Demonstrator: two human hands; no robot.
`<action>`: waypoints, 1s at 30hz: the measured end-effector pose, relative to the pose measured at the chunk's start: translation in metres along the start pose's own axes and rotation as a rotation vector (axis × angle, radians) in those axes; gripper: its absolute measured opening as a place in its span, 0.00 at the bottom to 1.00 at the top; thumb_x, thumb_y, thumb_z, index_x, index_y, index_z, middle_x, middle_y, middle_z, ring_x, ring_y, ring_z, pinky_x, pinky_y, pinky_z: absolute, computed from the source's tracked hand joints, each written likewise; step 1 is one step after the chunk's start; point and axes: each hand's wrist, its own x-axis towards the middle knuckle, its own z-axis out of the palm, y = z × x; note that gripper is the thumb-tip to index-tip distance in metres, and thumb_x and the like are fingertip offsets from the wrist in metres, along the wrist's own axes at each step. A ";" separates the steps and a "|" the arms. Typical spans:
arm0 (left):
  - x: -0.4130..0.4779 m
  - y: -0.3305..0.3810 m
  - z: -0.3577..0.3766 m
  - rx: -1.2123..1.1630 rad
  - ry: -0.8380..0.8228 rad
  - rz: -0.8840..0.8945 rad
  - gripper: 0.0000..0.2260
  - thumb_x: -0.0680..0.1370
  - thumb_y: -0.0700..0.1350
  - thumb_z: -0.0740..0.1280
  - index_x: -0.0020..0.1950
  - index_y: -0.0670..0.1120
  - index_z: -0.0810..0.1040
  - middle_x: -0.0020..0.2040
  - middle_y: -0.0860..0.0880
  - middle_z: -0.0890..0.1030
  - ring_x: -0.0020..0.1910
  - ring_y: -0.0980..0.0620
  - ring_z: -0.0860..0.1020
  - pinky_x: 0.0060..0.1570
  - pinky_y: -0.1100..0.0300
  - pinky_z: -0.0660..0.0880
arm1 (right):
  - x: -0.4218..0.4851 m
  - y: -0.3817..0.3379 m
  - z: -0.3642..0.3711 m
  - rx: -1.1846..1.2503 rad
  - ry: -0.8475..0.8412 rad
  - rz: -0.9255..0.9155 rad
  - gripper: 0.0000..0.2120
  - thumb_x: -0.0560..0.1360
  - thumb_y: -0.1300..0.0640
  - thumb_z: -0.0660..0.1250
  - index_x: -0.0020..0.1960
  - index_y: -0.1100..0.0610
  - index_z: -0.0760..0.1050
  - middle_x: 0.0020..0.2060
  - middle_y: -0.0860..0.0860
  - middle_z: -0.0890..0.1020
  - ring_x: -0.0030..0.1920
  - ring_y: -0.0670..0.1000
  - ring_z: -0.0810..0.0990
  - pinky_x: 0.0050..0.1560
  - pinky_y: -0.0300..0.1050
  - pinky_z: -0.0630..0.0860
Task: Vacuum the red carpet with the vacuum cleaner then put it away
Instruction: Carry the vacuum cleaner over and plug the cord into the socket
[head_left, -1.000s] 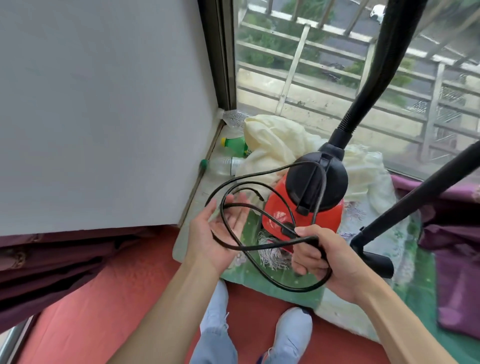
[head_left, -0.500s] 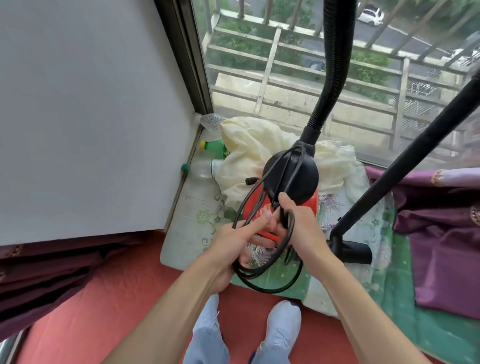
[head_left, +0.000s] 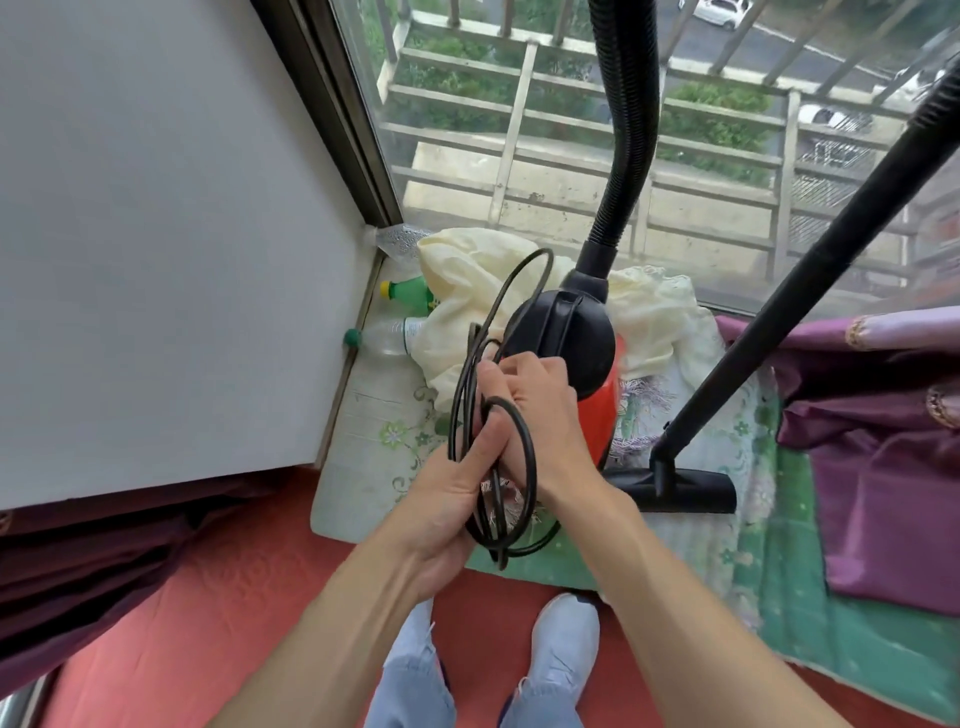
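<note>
The red vacuum cleaner (head_left: 605, 410) with its black top stands on a patterned mat by the window. Its ribbed black hose (head_left: 626, 130) rises out of frame, and the black tube ends in a floor nozzle (head_left: 675, 488) resting on the mat to the right. In front of the vacuum I hold its black power cord (head_left: 522, 457) gathered in loops. My left hand (head_left: 457, 483) grips the loops from below, and my right hand (head_left: 540, 410) grips them from above. The red carpet (head_left: 218, 613) lies under my feet.
A white wall panel (head_left: 171, 234) stands at the left. Plastic bottles (head_left: 405, 291) and a cream cloth (head_left: 467, 291) lie in the corner by the window. Purple curtain fabric (head_left: 883, 441) is heaped at the right, and more (head_left: 78, 561) at the left. A green patterned mat (head_left: 779, 561) covers the floor.
The wide cord loops have been drawn together into a tight bundle between both hands. My left hand went from open under the cord to gripping it.
</note>
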 end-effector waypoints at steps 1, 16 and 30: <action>0.005 0.003 0.003 0.005 0.008 0.018 0.24 0.67 0.54 0.70 0.57 0.42 0.82 0.47 0.46 0.87 0.43 0.53 0.85 0.40 0.62 0.80 | 0.005 0.001 -0.005 0.005 -0.005 0.005 0.13 0.80 0.42 0.56 0.50 0.50 0.72 0.45 0.38 0.67 0.54 0.51 0.67 0.52 0.44 0.61; 0.090 0.023 0.028 -0.105 0.498 0.041 0.19 0.81 0.58 0.64 0.45 0.43 0.82 0.42 0.41 0.83 0.43 0.42 0.82 0.52 0.42 0.81 | 0.030 0.044 -0.066 0.242 -0.073 0.221 0.08 0.80 0.55 0.64 0.56 0.53 0.80 0.48 0.49 0.84 0.42 0.46 0.82 0.52 0.51 0.80; 0.136 0.020 0.038 0.218 0.403 0.034 0.11 0.69 0.38 0.72 0.48 0.46 0.75 0.39 0.46 0.80 0.37 0.46 0.79 0.27 0.63 0.76 | 0.051 0.050 -0.037 0.452 0.192 0.425 0.13 0.77 0.61 0.59 0.55 0.51 0.79 0.48 0.47 0.84 0.51 0.49 0.82 0.56 0.55 0.80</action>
